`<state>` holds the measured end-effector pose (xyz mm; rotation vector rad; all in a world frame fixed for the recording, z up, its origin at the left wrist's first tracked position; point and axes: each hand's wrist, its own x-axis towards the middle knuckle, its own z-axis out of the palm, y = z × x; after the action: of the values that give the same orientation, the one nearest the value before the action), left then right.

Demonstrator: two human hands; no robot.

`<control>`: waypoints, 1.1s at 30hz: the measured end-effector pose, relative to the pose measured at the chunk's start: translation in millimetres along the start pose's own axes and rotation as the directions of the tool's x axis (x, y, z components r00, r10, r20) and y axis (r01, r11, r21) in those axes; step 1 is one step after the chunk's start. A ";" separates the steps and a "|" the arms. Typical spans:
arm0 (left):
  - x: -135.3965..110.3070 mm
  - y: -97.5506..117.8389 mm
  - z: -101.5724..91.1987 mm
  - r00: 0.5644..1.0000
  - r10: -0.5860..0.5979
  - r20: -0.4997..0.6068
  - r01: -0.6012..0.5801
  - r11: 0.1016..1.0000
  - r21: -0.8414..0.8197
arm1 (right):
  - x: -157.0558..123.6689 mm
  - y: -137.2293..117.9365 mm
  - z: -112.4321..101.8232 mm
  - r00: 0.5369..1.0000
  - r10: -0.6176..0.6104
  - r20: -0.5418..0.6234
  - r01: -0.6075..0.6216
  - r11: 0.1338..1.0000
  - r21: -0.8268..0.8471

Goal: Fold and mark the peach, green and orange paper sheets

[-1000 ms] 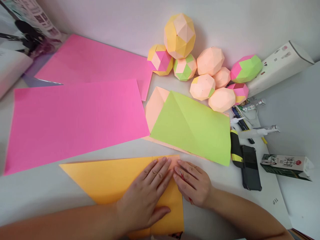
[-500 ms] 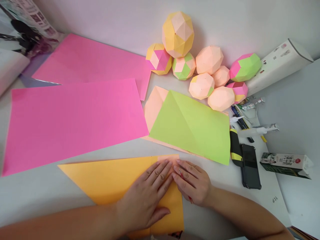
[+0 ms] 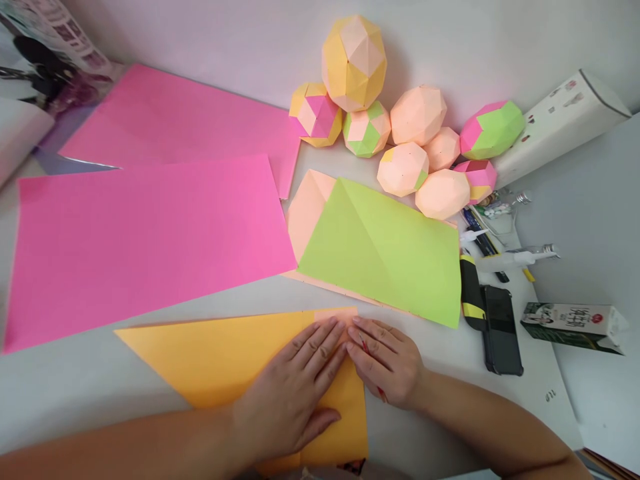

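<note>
On the table lies a folded orange-yellow sheet of paper, with a small peach paper piece at its upper right corner. My left hand rests flat across both, its fingers stretched and its thumb apart. Beside its fingertips, my right hand presses its fingertips at the peach piece near the sheet's right edge. A slim red pen-like stick is tucked among the right hand's curled fingers; its tip is mostly hidden. Part of the peach piece is covered by both hands.
Pink sheets lie at left, and a creased green sheet over peach paper beyond my hands. Several faceted paper balls stand at the wall. At right are a phone, a carton and glue bottles.
Both hands stay almost in place on the paper. The whole view has shifted very slightly; nothing has been taken up or let go.
</note>
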<state>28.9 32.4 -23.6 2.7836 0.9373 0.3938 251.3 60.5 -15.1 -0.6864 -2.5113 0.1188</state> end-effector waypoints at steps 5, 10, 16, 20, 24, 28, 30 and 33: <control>-0.8 -0.7 0.8 1.000 -0.004 0.009 0.004 1.000 0.000 | -0.7 -0.2 1.4 1.000 0.013 -0.017 -0.013 1.000 0.017; -1.8 -0.8 1.0 1.000 -0.001 0.021 0.002 1.000 -0.001 | 6.5 4.7 -1.7 0.983 0.176 -0.047 -0.163 0.965 0.206; -1.9 0.1 0.3 1.000 -0.006 0.025 0.006 1.000 0.008 | 10.7 17.4 -2.6 0.857 0.514 0.030 -0.447 0.714 0.540; -1.4 0.4 1.3 1.000 -0.004 0.019 0.004 1.000 0.003 | 10.6 18.0 0.2 0.860 0.511 -0.004 -0.423 0.716 0.555; -1.3 0.1 1.3 1.000 0.000 0.006 0.000 1.000 -0.004 | 12.3 16.4 0.5 0.867 0.498 -0.010 -0.425 0.751 0.506; -0.7 -0.1 0.4 1.000 -0.003 -0.009 0.003 1.000 -0.012 | 12.8 16.8 -0.6 0.892 0.450 -0.032 -0.387 0.800 0.458; -0.6 0.1 0.1 1.000 0.000 -0.007 0.000 1.000 -0.010 | 11.9 17.1 -0.3 0.898 0.438 -0.037 -0.376 0.811 0.448; -1.1 0.3 0.5 1.000 0.003 0.005 -0.002 1.000 -0.006 | 9.6 16.9 1.4 0.900 0.435 -0.038 -0.373 0.812 0.450</control>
<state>28.4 31.4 -24.2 2.7792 0.9300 0.3886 251.2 79.9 -15.5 -0.9869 -2.0591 0.7358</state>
